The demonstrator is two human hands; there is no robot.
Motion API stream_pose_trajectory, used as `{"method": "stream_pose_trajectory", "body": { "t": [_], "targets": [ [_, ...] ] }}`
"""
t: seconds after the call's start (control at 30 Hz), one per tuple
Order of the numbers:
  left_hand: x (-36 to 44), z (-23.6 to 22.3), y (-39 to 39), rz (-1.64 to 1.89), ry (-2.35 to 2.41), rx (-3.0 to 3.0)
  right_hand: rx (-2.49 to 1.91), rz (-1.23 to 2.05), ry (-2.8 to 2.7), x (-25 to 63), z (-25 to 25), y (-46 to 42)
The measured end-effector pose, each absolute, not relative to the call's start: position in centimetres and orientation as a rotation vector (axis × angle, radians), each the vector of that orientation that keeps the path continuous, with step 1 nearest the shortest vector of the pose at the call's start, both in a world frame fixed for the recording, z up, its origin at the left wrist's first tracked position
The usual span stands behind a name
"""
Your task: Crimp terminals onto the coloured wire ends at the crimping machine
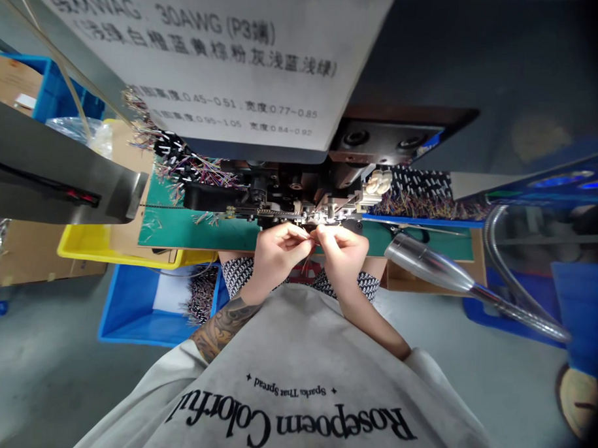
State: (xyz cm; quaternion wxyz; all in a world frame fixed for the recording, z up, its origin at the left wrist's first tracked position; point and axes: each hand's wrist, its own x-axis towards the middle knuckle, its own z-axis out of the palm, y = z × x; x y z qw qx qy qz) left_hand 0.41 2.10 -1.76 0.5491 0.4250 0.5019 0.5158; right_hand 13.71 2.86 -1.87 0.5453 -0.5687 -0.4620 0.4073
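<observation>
Both my hands meet in front of the crimping machine's lit working head [323,215], at the near edge of the green mat. My left hand [282,249] is closed, thumb and fingers pinching thin wires [305,258] whose ends hang below the fingertips. Close beside it, my right hand [341,250] pinches at the same wires, its fingertips almost touching the left ones. The wire tips near the machine are too small to make out. Fed in from the left, a thin terminal strip [182,207] runs to the head.
A blue tray [426,221] of bundled wires lies right of the machine, near a metal gooseneck lamp [425,262]. More wire bundles [193,171] are heaped at the left. Below stand a yellow tray [116,249] and a blue bin [129,309]. A labelled machine cover [226,64] overhangs the work.
</observation>
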Motion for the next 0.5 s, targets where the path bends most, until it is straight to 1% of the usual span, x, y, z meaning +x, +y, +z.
{"method": "stream_pose_trajectory", "body": {
  "t": [0.17,0.37,0.5],
  "targets": [
    [0.38,-1.56,2.13,1.226,1.237,1.043,-1.344,1.054,-1.051,13.66,-1.67,3.34],
    [0.20,-1.93,2.06,1.202,1.294,1.036,-1.361,1.045,-1.040,13.63,-1.94,3.33],
    [-0.06,-2.44,1.94,1.173,1.307,1.009,-1.309,1.094,-1.088,13.65,-2.27,3.07]
  ]
}}
